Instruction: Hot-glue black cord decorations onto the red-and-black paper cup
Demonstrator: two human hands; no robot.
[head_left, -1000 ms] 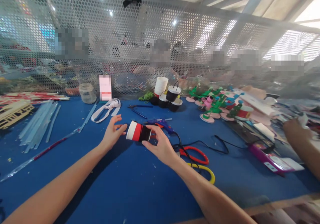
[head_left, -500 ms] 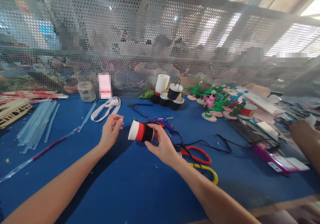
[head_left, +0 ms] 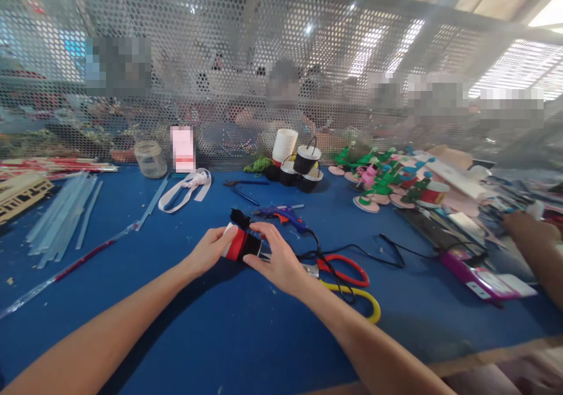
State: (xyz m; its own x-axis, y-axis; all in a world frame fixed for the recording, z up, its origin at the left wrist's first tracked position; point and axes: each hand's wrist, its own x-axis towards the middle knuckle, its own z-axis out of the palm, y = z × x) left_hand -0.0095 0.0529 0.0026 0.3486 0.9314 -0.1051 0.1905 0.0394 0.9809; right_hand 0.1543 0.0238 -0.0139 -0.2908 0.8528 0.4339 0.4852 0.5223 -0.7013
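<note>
A paper cup [head_left: 237, 246] wrapped in red and black bands lies tilted between my hands, just over the blue table. My left hand [head_left: 210, 248] grips its white rim end, thumb on top. Around the black end, the fingers and thumb of my right hand [head_left: 275, 257] are closed. Dark, fluffy material [head_left: 240, 218] shows at the cup's upper side; whether it is attached I cannot tell. Just beyond my right hand rests a blue glue gun [head_left: 285, 216]. Scissors [head_left: 347, 274] with one red and one yellow handle lie beside my right wrist, their blades partly hidden.
Black pliers [head_left: 246, 189], white ribbon [head_left: 187, 189] and glue sticks [head_left: 65, 216] lie on the blue table [head_left: 246, 336]. Stacked white cups [head_left: 285, 145] stand by a perforated metal screen [head_left: 246, 78]. Green and pink crafts [head_left: 373, 184] crowd the right. Another person's hand [head_left: 521, 230] reaches in there.
My left hand has moved right and taken hold of the cup's white end. The cup has shifted slightly left, and dark fluffy material now shows above it.
</note>
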